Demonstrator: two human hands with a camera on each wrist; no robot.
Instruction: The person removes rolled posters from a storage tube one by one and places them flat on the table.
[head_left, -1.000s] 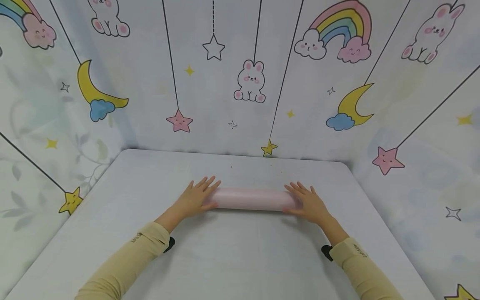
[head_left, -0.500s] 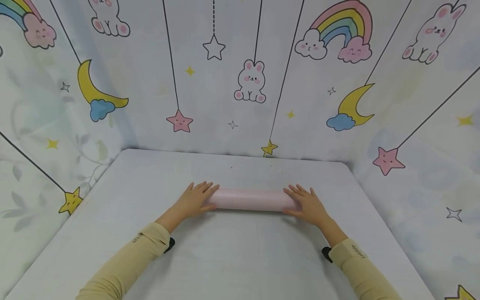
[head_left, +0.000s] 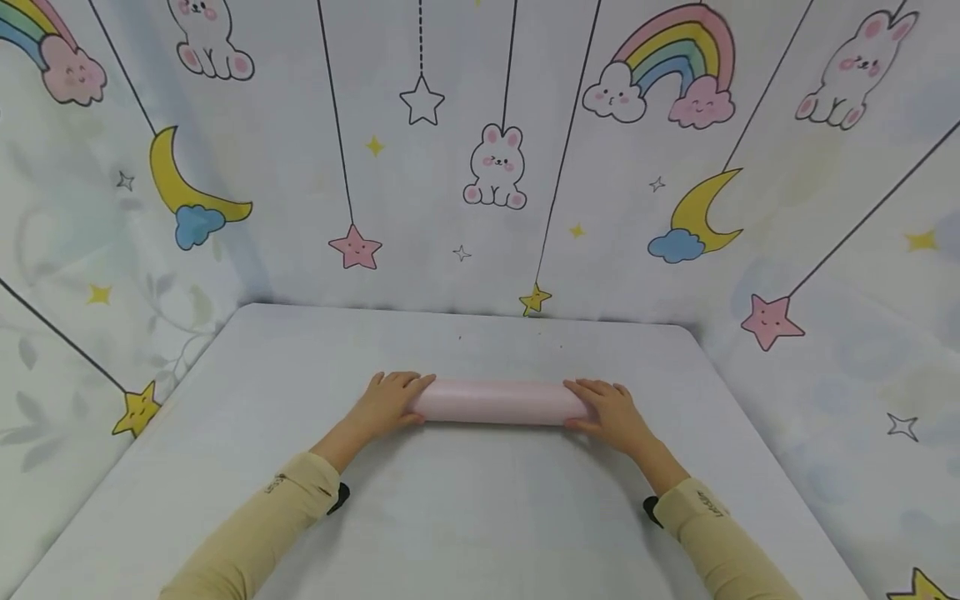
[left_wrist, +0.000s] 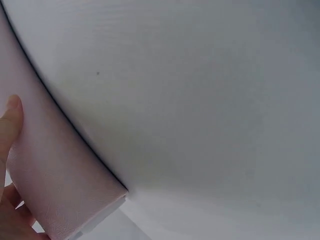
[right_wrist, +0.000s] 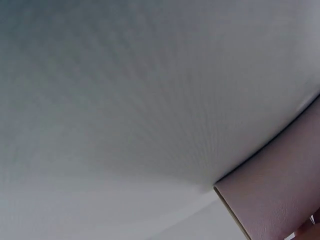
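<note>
A long pale-pink roll with a grained, leather-like surface lies crosswise on the white table. My left hand grips its left end, with fingers over the far side and the thumb on the near side. In the left wrist view the thumb presses the pink surface, and a whitish edge shows at that end. At the opposite end, my right hand holds the roll in a mirrored grip. The right wrist view shows the pink roll with a thin tan edge; only a bit of that hand appears.
The white table has rounded far corners and a few tiny dark specks beyond the roll. Behind and beside it hangs a pale backdrop printed with rabbits, moons, stars and rainbows.
The fingers of both hands, spread and straighter a second ago, have curled down around the roll's ends. The roll lies in nearly the same place.
</note>
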